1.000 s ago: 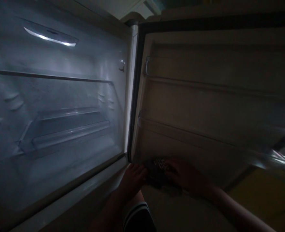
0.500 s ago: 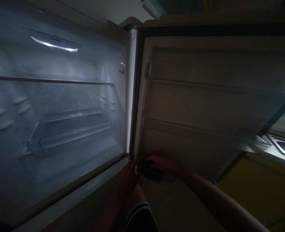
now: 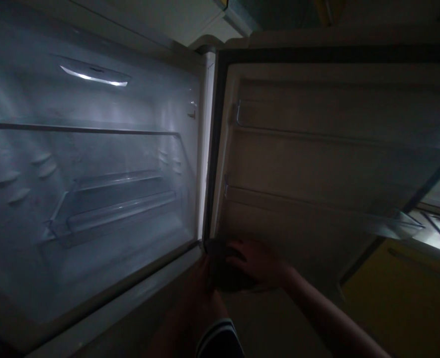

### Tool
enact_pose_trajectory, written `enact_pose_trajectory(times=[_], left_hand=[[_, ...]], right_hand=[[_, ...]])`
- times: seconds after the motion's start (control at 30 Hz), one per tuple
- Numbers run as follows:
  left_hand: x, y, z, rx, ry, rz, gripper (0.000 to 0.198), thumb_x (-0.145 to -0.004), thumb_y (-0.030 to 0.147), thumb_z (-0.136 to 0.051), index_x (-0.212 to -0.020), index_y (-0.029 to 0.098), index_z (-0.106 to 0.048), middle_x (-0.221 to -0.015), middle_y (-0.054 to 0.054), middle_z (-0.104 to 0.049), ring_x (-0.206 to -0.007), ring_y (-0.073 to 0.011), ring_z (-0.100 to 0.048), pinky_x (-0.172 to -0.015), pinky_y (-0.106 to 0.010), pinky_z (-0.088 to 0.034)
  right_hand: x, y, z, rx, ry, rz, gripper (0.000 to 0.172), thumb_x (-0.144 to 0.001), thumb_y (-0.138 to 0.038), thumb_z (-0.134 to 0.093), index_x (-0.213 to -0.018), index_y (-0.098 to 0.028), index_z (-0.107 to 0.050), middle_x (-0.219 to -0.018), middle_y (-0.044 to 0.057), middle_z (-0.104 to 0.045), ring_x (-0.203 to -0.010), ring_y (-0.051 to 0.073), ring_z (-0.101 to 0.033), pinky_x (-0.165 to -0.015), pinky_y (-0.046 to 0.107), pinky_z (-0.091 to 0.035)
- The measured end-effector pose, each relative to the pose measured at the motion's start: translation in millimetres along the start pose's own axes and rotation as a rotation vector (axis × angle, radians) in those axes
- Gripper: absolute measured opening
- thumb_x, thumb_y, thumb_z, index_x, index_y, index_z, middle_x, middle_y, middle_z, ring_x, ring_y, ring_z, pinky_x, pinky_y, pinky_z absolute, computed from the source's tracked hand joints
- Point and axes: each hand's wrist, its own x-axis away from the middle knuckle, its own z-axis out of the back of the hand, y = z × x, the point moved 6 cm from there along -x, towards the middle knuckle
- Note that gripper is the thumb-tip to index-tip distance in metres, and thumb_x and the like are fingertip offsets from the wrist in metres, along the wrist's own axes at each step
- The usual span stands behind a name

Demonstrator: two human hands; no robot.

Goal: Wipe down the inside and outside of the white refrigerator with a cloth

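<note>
We are holding a dark, cloth-like bundle (image 3: 227,275) at the lower hinge-side corner of the open refrigerator door (image 3: 302,164), our right hand (image 3: 259,261) curling over it. Our left hand (image 3: 201,276) is reaching in beside it, its grip too dim to tell. How much is done or left there is escaping us. Shadow is hampering our view; a yellow cabinet (image 3: 402,298) is standing beyond.

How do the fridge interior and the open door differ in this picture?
The fridge interior is bluish and lit by its lamp; the open door is brownish and dim. The right hand, with a dark item, is by the open door's lower part; no hand shows in the fridge interior. Both have see-through fittings.
</note>
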Motion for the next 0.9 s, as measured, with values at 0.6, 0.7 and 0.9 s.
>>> enact_pose_trajectory(times=[0.6, 0.7, 0.9], left_hand=[[-21, 39, 43.3, -0.501, -0.314, 0.230, 0.062, -0.107, 0.024, -0.063, -0.166, 0.038, -0.052, -0.144, -0.011, -0.075, -0.131, -0.0294, -0.074, -0.108, -0.042, -0.060], [-23, 44, 44.5, -0.538, -0.315, 0.221, 0.063, -0.107, 0.023, -0.064, -0.166, 0.041, -0.053, -0.142, -0.010, -0.076, -0.128, -0.0292, -0.076, -0.105, -0.042, -0.061], [-21, 40, 32.7, -0.496, -0.181, 0.095, 0.052, -0.108, 0.030, -0.066, -0.160, 0.037, -0.061, -0.138, -0.010, -0.078, -0.118, -0.0286, -0.080, -0.099, -0.041, -0.064]], right_hand=[[37, 36, -29, -0.032, -0.013, -0.160, 0.062, -0.078, -0.056, -0.088, -0.130, -0.022, -0.079, -0.132, 0.014, -0.081, -0.118, 0.039, -0.075, -0.097, 0.044, -0.056], [79, 68, -14, -0.018, -0.026, -0.273, 0.059, -0.079, -0.052, -0.086, -0.129, -0.023, -0.079, -0.131, 0.014, -0.081, -0.116, 0.037, -0.077, -0.094, 0.042, -0.057], [128, 91, 2, 0.190, -0.001, -0.398, 0.040, -0.087, -0.039, -0.074, -0.123, -0.021, -0.078, -0.125, 0.017, -0.083, -0.110, 0.037, -0.080, -0.092, 0.044, -0.058]])
